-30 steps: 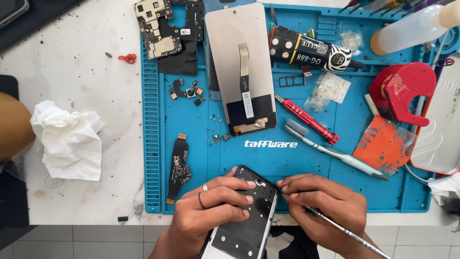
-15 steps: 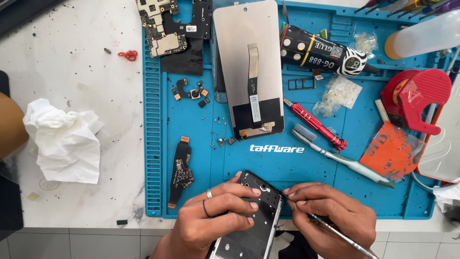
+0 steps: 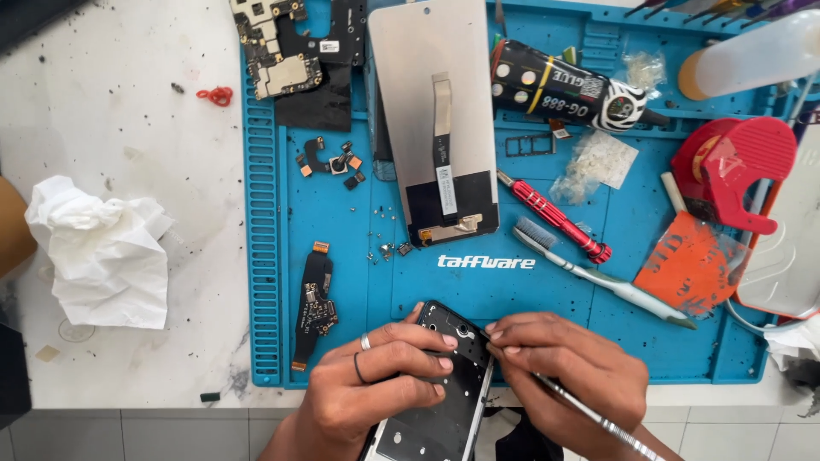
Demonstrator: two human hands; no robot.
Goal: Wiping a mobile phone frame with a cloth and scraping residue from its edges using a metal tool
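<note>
Left hand (image 3: 376, 393) still clamps the black phone frame (image 3: 444, 384) at the blue mat's (image 3: 598, 341) near edge, right hand (image 3: 568, 376) pinches a thin metal tool (image 3: 598, 418), fingertips now on the frame's top-right corner versus earlier, so work centres there.

left hand (image 3: 376, 388): bare, two thin rings on it, one silvery, one dark, on neighbouring fingers
right hand (image 3: 568, 376): bare too, no rings showing
sleeves: none visible on either wrist
nails: short, plain
</note>
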